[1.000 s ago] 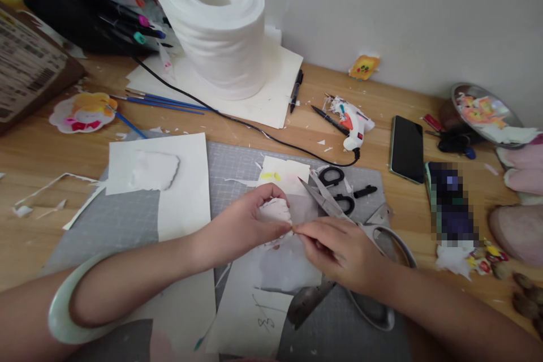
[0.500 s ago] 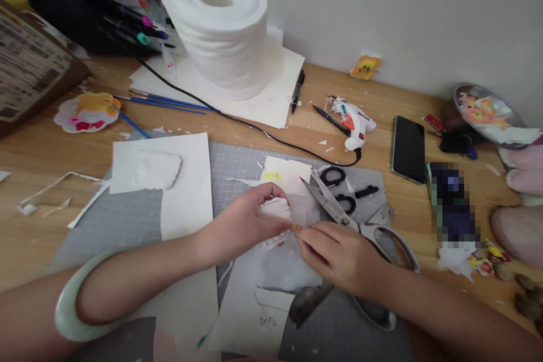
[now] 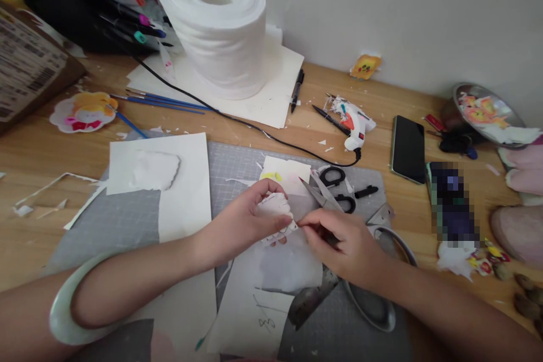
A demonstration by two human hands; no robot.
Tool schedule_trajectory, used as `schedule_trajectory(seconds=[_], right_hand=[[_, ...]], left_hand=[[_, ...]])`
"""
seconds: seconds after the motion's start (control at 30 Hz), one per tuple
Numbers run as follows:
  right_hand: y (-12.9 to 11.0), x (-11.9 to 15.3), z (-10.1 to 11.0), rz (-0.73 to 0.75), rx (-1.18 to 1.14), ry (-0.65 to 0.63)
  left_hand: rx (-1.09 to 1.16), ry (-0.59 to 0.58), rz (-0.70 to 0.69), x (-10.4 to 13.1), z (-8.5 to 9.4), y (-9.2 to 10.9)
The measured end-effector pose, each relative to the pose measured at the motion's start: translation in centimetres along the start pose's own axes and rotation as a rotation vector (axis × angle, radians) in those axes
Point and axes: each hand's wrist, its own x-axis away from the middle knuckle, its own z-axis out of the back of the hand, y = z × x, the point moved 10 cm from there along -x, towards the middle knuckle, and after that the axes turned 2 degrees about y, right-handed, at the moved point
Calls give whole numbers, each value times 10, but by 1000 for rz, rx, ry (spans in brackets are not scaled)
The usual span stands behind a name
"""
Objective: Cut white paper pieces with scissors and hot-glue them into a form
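My left hand (image 3: 250,218) holds a small white paper piece (image 3: 272,204) with a wavy edge and dark pencil lines, thumb in front and fingers behind. At its right-hand edge, my right hand (image 3: 345,240) pinches with thumb and forefinger; whatever bit lies between those fingertips is too small to make out clearly. Under the hands lie paper sheets (image 3: 271,317), one marked with handwriting. Large metal scissors (image 3: 382,317) rest partly hidden beneath my right hand, beside a metal ruler (image 3: 311,300).
A grey cutting mat (image 3: 114,226) carries a white sheet with a pencilled outline (image 3: 159,169). Farther back stand a white tissue roll (image 3: 216,39) and a glue gun (image 3: 356,124) with its cord. Phones (image 3: 408,150) and a metal bowl (image 3: 483,107) are at the right.
The white piece has tilted, showing more of its face. My right hand has shifted slightly right and up, its fingertips now at the piece's right edge.
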Motion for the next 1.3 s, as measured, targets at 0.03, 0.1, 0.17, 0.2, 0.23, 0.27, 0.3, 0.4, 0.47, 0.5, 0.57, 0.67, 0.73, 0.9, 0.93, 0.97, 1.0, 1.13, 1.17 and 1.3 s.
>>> schedule_trajectory(seconds=[0.03, 0.1, 0.17, 0.2, 0.23, 0.27, 0.3, 0.4, 0.47, 0.5, 0.57, 0.67, 0.73, 0.9, 0.93, 0.97, 1.0, 1.13, 1.17, 1.3], right_hand=[[1, 0, 0, -8, -5, 0], [2, 0, -1, -23, -13, -8], [2, -1, -2, -32, -20, -17], [2, -2, -2, -36, -25, -22], [2, -2, -2, -38, -30, -27], [2, -3, -2, -39, -38, -33], [3, -3, -3, -42, -46, -38], [5, -2, -4, -61, -77, -53], [6, -2, -6, -77, -103, -64], [7, -1, -7, -81, -113, -71], [8, -1, -8, -88, -124, -77], [9, -2, -8, -93, -130, -78], [9, -2, -8, -93, -137, -82], [8, -3, -8, -98, -137, -79], [8, -3, -8, -98, -138, -79], [8, -3, -8, -99, -138, -82], [8, -2, -8, -101, -137, -82], [9, -2, -9, -126, -132, -78], [10, -2, -9, -133, -129, -79], [10, -2, -9, -145, -123, -75]], left_hand=[[-12, -1, -3, 0, 0, 0], [-41, -5, -11, 0, 0, 2], [-69, -18, -16, 1, -1, 3], [-80, -22, -17, 1, -2, 3], [-90, -25, -15, 1, -2, 3], [-99, -24, -13, 2, -2, 2], [-107, -21, -10, 2, -2, 2], [-127, -18, -8, 2, -2, 1], [-130, -24, -14, 1, -3, 2], [-128, -25, -17, 1, -3, 2], [-123, -26, -19, 1, -3, 1], [-115, -39, -16, 1, -4, 1], [-113, -39, -17, 1, -4, 1], [-118, -28, -21, 1, -4, 1], [-121, -25, -22, 1, -3, 1], [-123, -24, -22, 1, -3, 1], [-122, -24, -22, 2, -3, 1], [-111, -32, -26, 3, -4, 3], [-114, -28, -30, 3, -4, 4], [-132, -6, -44, 3, -3, 6]])
